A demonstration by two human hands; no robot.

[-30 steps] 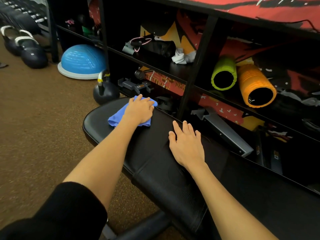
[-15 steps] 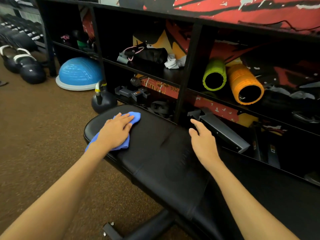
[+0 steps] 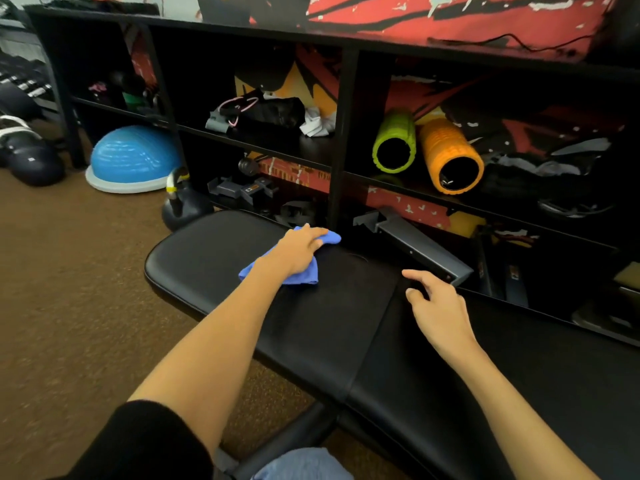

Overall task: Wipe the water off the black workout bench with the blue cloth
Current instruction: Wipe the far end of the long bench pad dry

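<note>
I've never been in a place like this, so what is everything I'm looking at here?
workout bench: one, black, centre, in front of the shelves
cloth: one, blue, on the bench's far half
shelf unit: one, black, behind the bench
green foam roller: one, green, right shelf
orange foam roller: one, orange, right shelf, beside the green one
balance dome: one, blue on a white base, floor at left
kettlebell: one, black, floor by the bench's far end
sleeve: one, black, left arm
left hand: one, lying on the cloth
right hand: one, over the bench, fingers loosely bent, holding nothing
</note>
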